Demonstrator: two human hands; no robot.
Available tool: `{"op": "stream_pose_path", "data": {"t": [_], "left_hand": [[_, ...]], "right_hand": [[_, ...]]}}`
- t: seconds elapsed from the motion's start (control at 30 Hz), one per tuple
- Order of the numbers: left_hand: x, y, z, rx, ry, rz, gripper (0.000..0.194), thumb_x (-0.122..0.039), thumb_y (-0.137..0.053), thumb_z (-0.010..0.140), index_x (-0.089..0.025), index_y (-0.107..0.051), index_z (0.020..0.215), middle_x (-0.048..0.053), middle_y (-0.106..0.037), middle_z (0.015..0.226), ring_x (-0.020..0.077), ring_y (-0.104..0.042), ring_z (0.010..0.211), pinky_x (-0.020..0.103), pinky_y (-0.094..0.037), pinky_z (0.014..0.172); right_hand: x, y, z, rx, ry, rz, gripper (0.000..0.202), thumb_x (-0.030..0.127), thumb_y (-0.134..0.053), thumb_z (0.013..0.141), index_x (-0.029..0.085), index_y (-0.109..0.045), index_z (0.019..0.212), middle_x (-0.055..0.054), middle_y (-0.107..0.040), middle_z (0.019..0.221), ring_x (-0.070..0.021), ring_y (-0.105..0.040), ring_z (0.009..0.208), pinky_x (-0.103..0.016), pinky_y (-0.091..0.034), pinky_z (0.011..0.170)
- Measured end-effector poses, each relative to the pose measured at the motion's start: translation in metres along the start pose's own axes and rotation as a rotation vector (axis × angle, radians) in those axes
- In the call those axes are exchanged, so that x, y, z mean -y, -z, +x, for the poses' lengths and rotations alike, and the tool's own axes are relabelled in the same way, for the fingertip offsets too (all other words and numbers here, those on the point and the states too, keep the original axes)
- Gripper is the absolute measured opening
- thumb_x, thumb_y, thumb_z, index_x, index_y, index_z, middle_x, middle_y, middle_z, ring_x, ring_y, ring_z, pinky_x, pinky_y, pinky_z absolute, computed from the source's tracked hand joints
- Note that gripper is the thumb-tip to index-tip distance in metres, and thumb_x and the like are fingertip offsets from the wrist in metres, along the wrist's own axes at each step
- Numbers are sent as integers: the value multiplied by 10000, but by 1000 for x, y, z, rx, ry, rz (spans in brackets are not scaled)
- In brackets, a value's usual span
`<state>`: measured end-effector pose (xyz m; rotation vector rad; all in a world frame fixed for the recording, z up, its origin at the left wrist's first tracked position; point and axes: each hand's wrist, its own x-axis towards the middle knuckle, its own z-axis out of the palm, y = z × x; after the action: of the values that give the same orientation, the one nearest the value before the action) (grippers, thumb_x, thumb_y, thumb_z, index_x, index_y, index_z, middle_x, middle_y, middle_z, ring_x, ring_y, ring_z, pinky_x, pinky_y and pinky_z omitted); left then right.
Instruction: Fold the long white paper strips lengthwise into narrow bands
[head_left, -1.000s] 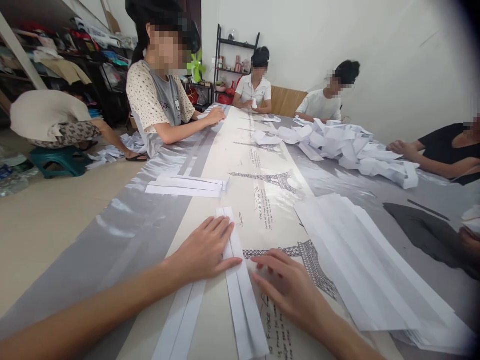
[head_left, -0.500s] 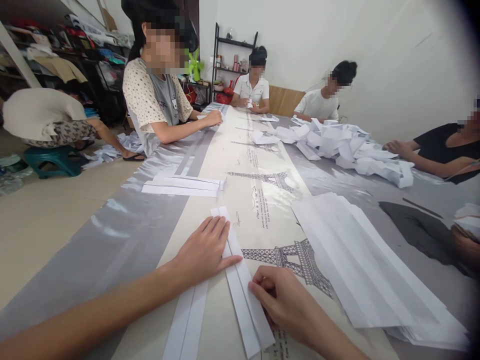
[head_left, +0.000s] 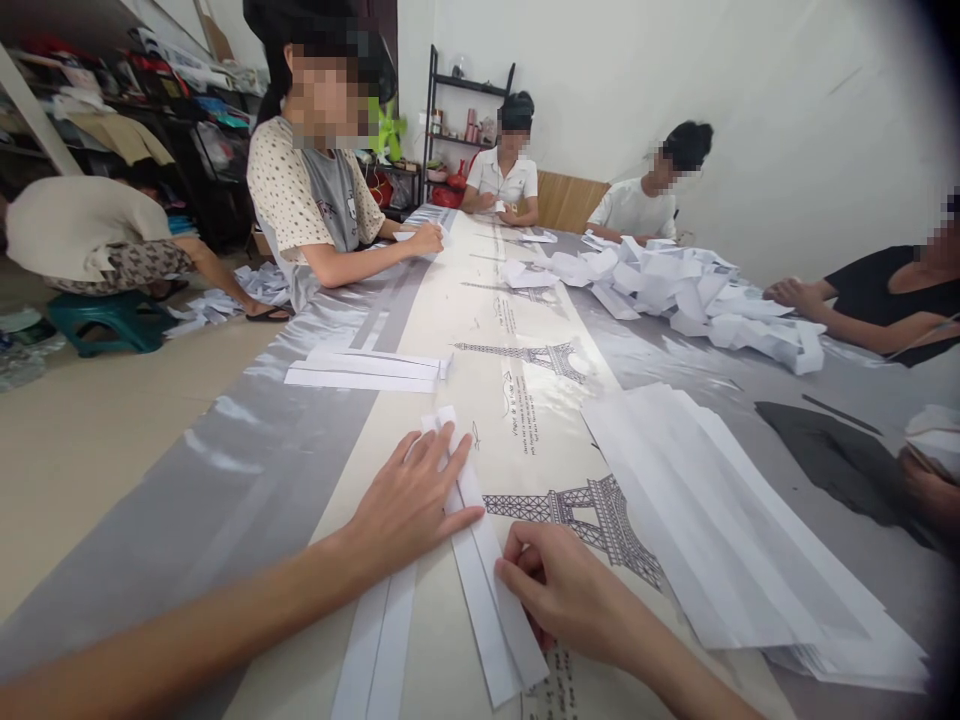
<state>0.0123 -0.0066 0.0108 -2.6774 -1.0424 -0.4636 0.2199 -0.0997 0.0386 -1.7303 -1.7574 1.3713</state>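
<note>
A folded white paper strip (head_left: 480, 590) lies lengthwise in front of me on the printed tablecloth, with a lengthwise seam showing. Flat across its far part rests my left hand (head_left: 412, 490), fingers spread. My right hand (head_left: 559, 585) has thumb and forefinger pinched at the strip's right edge, its other fingers curled under and partly hidden. Another folded paper strip (head_left: 376, 640) passes beneath my left forearm. Just beyond my left hand are more folded strips (head_left: 360, 370), laid crosswise.
To the right is a stack of white sheets (head_left: 735, 530), beside a dark cloth-like item (head_left: 832, 465). A heap of folded paper (head_left: 660, 285) sits farther back. Several people are around the table; another person sits low on a green stool (head_left: 112, 322) at left.
The fingers of my left hand have spread apart and shifted slightly on the strip. My right hand keeps nearly the same place at the strip's edge.
</note>
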Motion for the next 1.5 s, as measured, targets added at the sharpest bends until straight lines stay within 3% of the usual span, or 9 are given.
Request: {"op": "stream_pose_path", "data": {"t": [0.1, 0.17, 0.27, 0.53, 0.63, 0.73, 1.03, 1.37, 1.5], "left_hand": [[-9, 5, 0, -55, -90, 121, 557, -487, -444, 1068, -23, -557, 1354, 258, -540, 1457, 376, -496, 1384, 529, -384, 1154], [-14, 6, -2, -68, -167, 168, 394, -350, -451, 1083, -27, -640, 1206, 233, -647, 1317, 339, -601, 1268, 477, -450, 1103], [-19, 3, -6, -65, -226, 168, 353, -259, -398, 1101, -42, -676, 1107, 182, -729, 1129, 277, -699, 1065, 399, -547, 947], [-14, 5, -6, -7, -252, 102, 391, -350, -439, 1095, -48, -687, 1080, 182, -706, 1145, 283, -659, 1115, 393, -530, 976], [-12, 9, -3, 54, -283, 71, 387, -386, -491, 1073, -53, -687, 1040, 186, -692, 1131, 289, -664, 1049, 396, -556, 892], [-11, 13, -1, 112, -226, -23, 427, -492, -563, 1024, -81, -673, 1015, 175, -672, 1151, 271, -666, 953, 394, -573, 825], [-14, 20, -6, 153, -119, -208, 649, -677, -572, 932, -74, -611, 1171, 216, -602, 1274, 337, -639, 1062, 467, -557, 909], [-18, 11, -9, 148, -135, -142, 774, -695, -434, 992, -26, -524, 1369, 266, -571, 1404, 393, -567, 1300, 515, -468, 1073], [-21, 8, -10, 145, -113, -130, 780, -685, -406, 1006, -10, -533, 1375, 267, -575, 1412, 393, -551, 1327, 507, -471, 1073]], "right_hand": [[-2, -1, 0, -3, 9, -4, 212, 191, -502, 945, 239, -427, 752, 97, -533, 466, -118, -575, 397, -191, -388, 415], [-3, -1, 1, 5, 2, 9, 211, 208, -507, 951, 242, -427, 759, 96, -532, 476, -125, -581, 402, -194, -384, 402], [-2, -1, 0, 11, -6, 13, 215, 237, -510, 962, 247, -426, 764, 90, -538, 491, -137, -595, 413, -205, -382, 392], [7, -2, -7, -41, -18, -333, 313, 284, -443, 1024, 257, -360, 724, 71, -490, 412, -177, -576, 479, -279, -395, 553], [6, -4, -11, -99, -2, -543, 332, 284, -455, 1022, 250, -356, 707, 10, -579, 530, -235, -619, 694, -313, -383, 629], [3, -3, -15, -83, 30, -624, 278, 264, -458, 1008, 235, -404, 737, -11, -625, 675, -222, -588, 730, -301, -346, 608], [-5, 14, -26, 110, 215, -504, 104, 187, -634, 877, 230, -554, 826, 34, -621, 700, -153, -547, 691, -265, -350, 604], [-9, 27, -27, 128, 182, -393, 107, 215, -628, 901, 240, -558, 825, 39, -657, 697, -161, -608, 766, -265, -431, 659], [-10, 26, -31, 171, 49, -274, 187, 244, -597, 934, 231, -504, 772, 72, -662, 551, -123, -605, 559, -289, -480, 694]]}}
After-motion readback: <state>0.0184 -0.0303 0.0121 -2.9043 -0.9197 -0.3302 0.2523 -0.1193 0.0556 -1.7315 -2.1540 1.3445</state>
